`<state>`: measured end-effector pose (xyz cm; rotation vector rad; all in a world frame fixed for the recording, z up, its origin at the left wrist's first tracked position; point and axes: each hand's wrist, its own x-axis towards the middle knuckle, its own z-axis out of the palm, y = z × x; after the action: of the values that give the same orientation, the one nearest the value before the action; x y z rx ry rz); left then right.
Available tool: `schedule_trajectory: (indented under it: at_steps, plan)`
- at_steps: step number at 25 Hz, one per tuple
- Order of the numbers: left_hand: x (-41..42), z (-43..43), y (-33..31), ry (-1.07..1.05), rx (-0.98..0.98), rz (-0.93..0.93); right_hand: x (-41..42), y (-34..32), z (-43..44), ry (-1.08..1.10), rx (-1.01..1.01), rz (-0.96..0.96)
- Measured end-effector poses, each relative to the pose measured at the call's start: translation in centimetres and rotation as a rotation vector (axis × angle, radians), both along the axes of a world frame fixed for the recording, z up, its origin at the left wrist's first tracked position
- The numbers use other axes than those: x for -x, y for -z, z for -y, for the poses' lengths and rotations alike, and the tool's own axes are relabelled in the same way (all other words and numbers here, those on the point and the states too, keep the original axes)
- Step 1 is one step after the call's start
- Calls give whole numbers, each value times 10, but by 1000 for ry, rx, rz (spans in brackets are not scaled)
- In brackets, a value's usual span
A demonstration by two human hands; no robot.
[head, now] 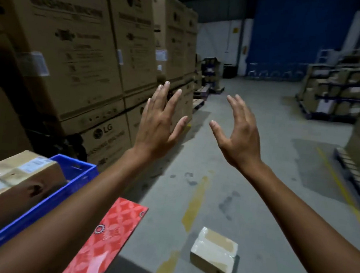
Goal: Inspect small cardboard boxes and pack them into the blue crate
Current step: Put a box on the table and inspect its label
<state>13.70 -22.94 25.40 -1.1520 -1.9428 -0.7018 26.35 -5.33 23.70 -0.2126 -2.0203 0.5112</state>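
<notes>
Both my hands are raised in front of me with fingers spread, holding nothing. My left hand (159, 121) is up near the stacked cartons; my right hand (239, 134) is beside it, palm turned inward. The blue crate (73, 179) stands at the lower left, under my left forearm. Two cardboard boxes with white labels (18, 179) fill it and rise above its rim. One small cardboard box wrapped in clear tape (214, 251) lies on the concrete floor, below and between my arms.
A red patterned board (109, 237) juts out beside the crate. Tall stacks of large LG cartons (78, 47) wall off the left. Pallets of boxes (339, 91) stand at the right, by a blue wall. A yellow line (195, 200) marks the grey floor.
</notes>
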Motion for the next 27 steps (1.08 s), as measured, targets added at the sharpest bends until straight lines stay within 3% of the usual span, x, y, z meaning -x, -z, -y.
schedule_trajectory:
  at_steps: [3,9,11,14,16,21,27]
  plan:
    - [23,-42,32,64,36,57,2,34,-37,102,101,76]
    - [95,-107,147,214,232,415,40,145,-100,210,448,298]
    - [126,-127,188,269,242,699,56,184,-115,189,746,329]
    - [164,-160,237,287,88,1310,73,241,-134,161,1216,249]
    - [180,-179,279,253,5,1524,79,288,-151,192,1371,236]
    - [203,-232,474,132,48,1678,99,481,-210,274,1373,350]
    - [220,-271,759,-19,26,1858,110,772,-253,356,1444,470]
